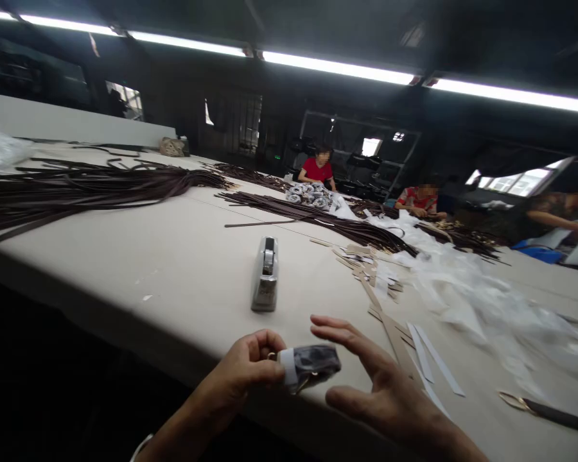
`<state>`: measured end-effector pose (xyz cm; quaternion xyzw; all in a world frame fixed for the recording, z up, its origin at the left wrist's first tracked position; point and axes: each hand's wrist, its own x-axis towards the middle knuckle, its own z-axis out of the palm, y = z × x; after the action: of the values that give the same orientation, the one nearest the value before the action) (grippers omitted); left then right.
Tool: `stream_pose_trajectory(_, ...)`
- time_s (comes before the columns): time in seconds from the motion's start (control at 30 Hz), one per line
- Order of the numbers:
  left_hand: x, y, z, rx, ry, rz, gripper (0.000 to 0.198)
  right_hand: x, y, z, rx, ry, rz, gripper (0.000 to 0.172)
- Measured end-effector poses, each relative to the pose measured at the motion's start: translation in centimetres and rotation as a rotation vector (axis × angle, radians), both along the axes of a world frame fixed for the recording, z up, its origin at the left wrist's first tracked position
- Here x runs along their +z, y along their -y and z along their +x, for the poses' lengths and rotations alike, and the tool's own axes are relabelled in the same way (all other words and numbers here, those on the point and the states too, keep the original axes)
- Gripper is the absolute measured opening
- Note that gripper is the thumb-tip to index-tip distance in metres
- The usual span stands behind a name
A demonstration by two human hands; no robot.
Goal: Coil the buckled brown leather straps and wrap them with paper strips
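Note:
Held in front of me at the table's near edge is a rolled dark strap (320, 359), shiny as if under clear film. A white band goes round its left end, and bits of gold-coloured metal show on it. My left hand (250, 362) pinches it at that banded end between thumb and fingers. To its right, my right hand (373, 375) is open, thumb and fingers spread apart, holding nothing. Beyond both hands a tape dispenser (264, 276) stands on the pale tabletop (192, 263).
Long dark straps (101, 186) lie bundled at left, with another strap bundle (318, 221) farther back. Paper strips (421, 353) and crumpled clear plastic (476, 301) cover the right side. A buckled strap (553, 414) lies near right. A person in red (316, 170) and others sit beyond.

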<state>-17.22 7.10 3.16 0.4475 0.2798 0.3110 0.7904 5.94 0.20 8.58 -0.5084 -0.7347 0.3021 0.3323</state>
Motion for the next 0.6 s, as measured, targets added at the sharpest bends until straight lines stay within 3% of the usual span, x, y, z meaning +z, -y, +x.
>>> stream_pose_trajectory(0.1, 0.1, 0.0, -5.2, 0.264, -0.017, 0.025, 0.039, -0.4, -4.8, -1.7, -0.152, -0.274, -0.107, 0.042)
stream_pose_trajectory(0.17, 0.0, -0.2, -7.8, 0.479, -0.026, 0.002, 0.042, -1.4, -8.5, -3.2, -0.293, -0.423, -0.147, 0.042)
stream_pose_trajectory(0.33, -0.7, -1.5, -10.3, 0.865, 0.047, -0.06, 0.049, -4.0, -15.1, -7.1, -0.497, -0.496, -0.201, 0.048)
stream_pose_trajectory(0.43, -1.2, -2.3, -10.2, 0.946, 0.106, -0.082, 0.048, -4.7, -16.1, -8.5, -0.554, -0.535, -0.197, 0.046)
stream_pose_trajectory(0.6, -1.9, -3.3, -9.1, 0.931, 0.162, -0.111, 0.053, -4.5, -15.4, -10.1, -0.664, -0.633, -0.129, 0.041)
